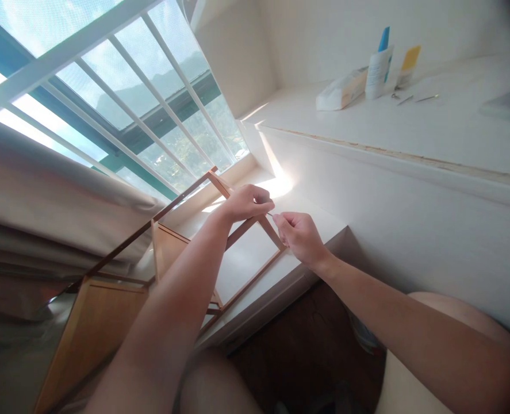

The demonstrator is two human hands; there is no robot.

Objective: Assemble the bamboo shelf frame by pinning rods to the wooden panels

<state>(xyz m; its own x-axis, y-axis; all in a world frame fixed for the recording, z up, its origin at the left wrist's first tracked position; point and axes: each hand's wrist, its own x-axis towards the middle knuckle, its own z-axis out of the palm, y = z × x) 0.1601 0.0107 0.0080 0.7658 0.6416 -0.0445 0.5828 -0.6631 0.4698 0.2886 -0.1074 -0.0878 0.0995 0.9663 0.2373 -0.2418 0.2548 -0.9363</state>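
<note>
A small wooden frame with upright panels (115, 307) stands on the window ledge. My left hand (249, 203) is closed in a pinch over the upper corner of its near end, and what its fingertips hold is hidden. Just right of it and slightly lower, my right hand (296, 237) is closed with thumb and forefinger together. A thin dark rod (269, 214) shows in the gap between the two hands, at the right fingertips; its kind is too small to tell. The frame's end bars (272, 233) pass beneath both hands.
On the white shelf (453, 138) at right lie a white packet (341, 91), a white bottle with a blue tip (376, 75), a yellow-topped item (409, 64) and several small metal pieces (427, 98). Window bars (151, 89) and a curtain (65, 184) border the left.
</note>
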